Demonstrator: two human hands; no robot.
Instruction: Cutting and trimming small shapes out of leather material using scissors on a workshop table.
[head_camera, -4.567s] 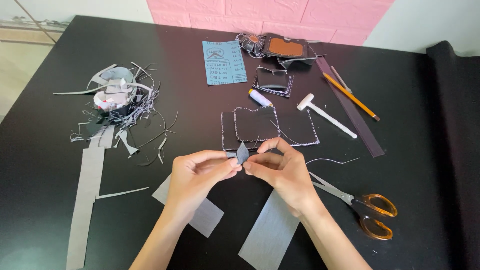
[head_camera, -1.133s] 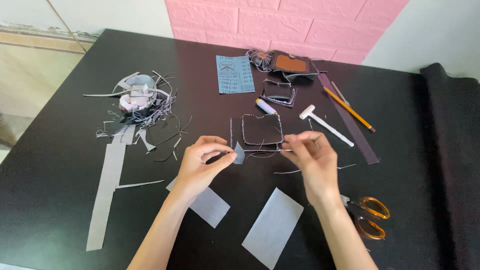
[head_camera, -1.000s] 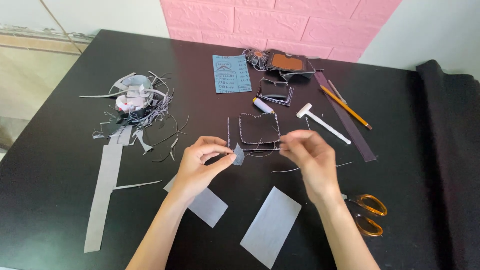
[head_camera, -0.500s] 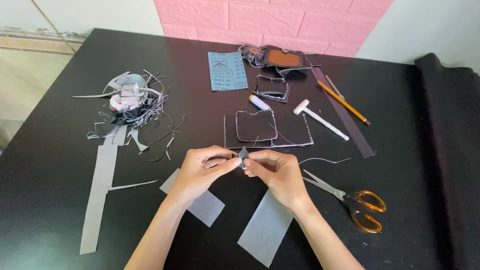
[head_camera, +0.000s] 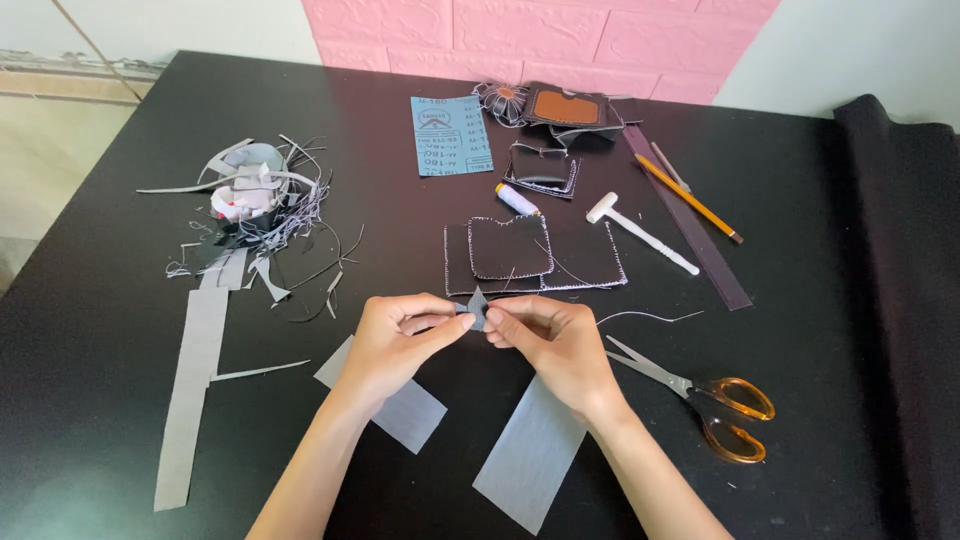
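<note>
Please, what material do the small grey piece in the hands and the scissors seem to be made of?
The small grey piece, pinched by left hand and right hand, looks like thin matte leather or fabric; it bends to a point. The scissors show shiny metal blades and glossy orange handles, probably plastic.

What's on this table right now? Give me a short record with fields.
Surface: black table
Left hand: pinches a small grey piece at its fingertips
Right hand: pinches the same piece from the other side
Behind the hands: stitched black pieces
Right of the hands: orange-handled scissors, open
Near the hands: two grey strips, flat
Far left: heap of grey scraps
Back: blue sheet, pencil, white mallet
</note>
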